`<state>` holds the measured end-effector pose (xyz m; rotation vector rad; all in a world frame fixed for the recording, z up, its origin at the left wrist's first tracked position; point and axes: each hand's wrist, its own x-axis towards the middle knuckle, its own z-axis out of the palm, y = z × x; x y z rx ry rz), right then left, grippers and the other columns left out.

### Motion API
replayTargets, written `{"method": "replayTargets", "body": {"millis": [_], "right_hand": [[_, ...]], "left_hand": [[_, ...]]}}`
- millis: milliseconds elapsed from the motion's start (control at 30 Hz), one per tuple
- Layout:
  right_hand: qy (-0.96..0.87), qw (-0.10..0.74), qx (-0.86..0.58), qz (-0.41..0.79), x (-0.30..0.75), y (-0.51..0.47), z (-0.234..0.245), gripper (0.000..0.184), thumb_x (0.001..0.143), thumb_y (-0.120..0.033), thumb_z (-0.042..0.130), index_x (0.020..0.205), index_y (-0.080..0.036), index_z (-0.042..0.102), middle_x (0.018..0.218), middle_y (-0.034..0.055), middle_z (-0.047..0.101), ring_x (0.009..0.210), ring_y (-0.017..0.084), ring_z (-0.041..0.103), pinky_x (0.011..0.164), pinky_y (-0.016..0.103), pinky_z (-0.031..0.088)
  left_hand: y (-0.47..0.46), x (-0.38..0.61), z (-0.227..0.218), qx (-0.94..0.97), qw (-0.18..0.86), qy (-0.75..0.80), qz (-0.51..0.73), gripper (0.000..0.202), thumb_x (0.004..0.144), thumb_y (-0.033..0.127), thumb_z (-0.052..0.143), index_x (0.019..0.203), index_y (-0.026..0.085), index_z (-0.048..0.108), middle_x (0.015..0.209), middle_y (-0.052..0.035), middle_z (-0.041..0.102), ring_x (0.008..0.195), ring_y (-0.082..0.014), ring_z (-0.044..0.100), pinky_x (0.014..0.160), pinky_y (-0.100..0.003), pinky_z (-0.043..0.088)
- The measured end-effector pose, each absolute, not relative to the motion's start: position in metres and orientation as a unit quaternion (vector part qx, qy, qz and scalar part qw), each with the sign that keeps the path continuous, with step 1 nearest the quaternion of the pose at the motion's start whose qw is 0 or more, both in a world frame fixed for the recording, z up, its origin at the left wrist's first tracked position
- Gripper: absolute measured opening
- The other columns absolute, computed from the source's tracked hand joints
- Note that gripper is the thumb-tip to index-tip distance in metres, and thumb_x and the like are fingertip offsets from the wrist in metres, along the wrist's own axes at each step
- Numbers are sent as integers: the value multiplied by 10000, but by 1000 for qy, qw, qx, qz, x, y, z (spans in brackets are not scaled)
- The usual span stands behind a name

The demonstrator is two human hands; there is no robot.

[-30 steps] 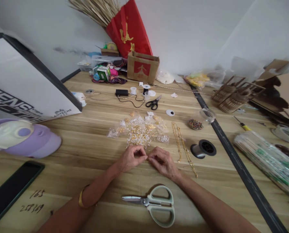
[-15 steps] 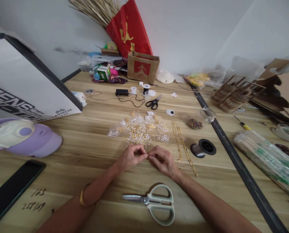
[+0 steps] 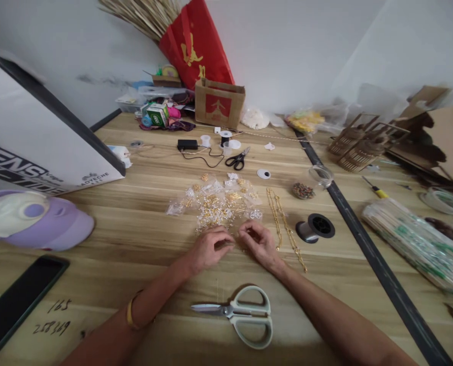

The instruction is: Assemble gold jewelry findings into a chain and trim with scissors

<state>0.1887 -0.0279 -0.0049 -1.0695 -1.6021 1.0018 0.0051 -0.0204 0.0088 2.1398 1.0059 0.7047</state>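
My left hand [image 3: 210, 249] and my right hand [image 3: 257, 244] rest on the wooden table [image 3: 135, 229], fingers curled in pinches just short of a heap of small gold and silver jewellery parts in clear bags [image 3: 217, 202]. What each pinch holds is too small to make out. The two hands are a little apart. Gold chains [image 3: 283, 223] lie right of my right hand. A spool of clear thread [image 3: 315, 227] lies beyond them. Grey-handled scissors [image 3: 241, 315] lie between my forearms, near the table's front edge.
A black phone [image 3: 17, 300] and a purple cap [image 3: 39, 221] lie at left beside a big white bag [image 3: 39, 137]. Black scissors [image 3: 236, 158], small spools, a bead jar [image 3: 310, 184], a red bag [image 3: 196, 46], a brown paper bag [image 3: 219, 104], wooden frames [image 3: 363, 145] and a wrapped stick bundle [image 3: 417, 244] fill the back and right.
Both hands have slid a little forward toward the heap of parts, and their fingertips, touching before, have come apart. The view has shifted slightly.
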Motion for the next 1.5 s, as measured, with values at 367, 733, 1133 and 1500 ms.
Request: {"method": "replayTargets", "body": {"millis": [367, 733, 1133, 1500], "right_hand": [[-554, 482, -436, 520, 192, -23, -6, 253, 797, -413, 590, 753, -168, 545, 597, -21, 497, 520, 94, 418, 474, 215, 333], [-544, 475, -427, 544, 194, -21, -4, 266, 794, -435, 597, 765, -176, 546, 516, -42, 511, 465, 96, 448, 471, 221, 362], [-487, 516, -429, 559, 198, -14, -5, 284, 754, -443, 643, 743, -171, 563, 593, -14, 574, 539, 117, 531, 542, 240, 431], [-522, 482, -430, 557, 196, -17, 2, 282, 782, -442, 615, 748, -171, 545, 492, -36, 545, 444, 96, 468, 479, 223, 370]], "left_hand": [[-29, 9, 3, 925, 107, 328, 159, 160, 883, 173, 463, 895, 163, 622, 898, -62, 570, 891, -194, 521, 805, -342, 459], [-26, 7, -1, 930, 82, 321, 157, 206, 904, 165, 422, 844, 162, 618, 831, -52, 585, 835, -180, 534, 796, -322, 452], [-21, 1, 0, 916, 110, 350, 164, 145, 864, 144, 478, 848, 172, 620, 824, -43, 594, 781, -158, 554, 712, -280, 452], [-22, 0, -2, 921, 60, 359, 138, 158, 871, 141, 467, 814, 162, 613, 819, -51, 579, 777, -173, 540, 707, -293, 442]]}}
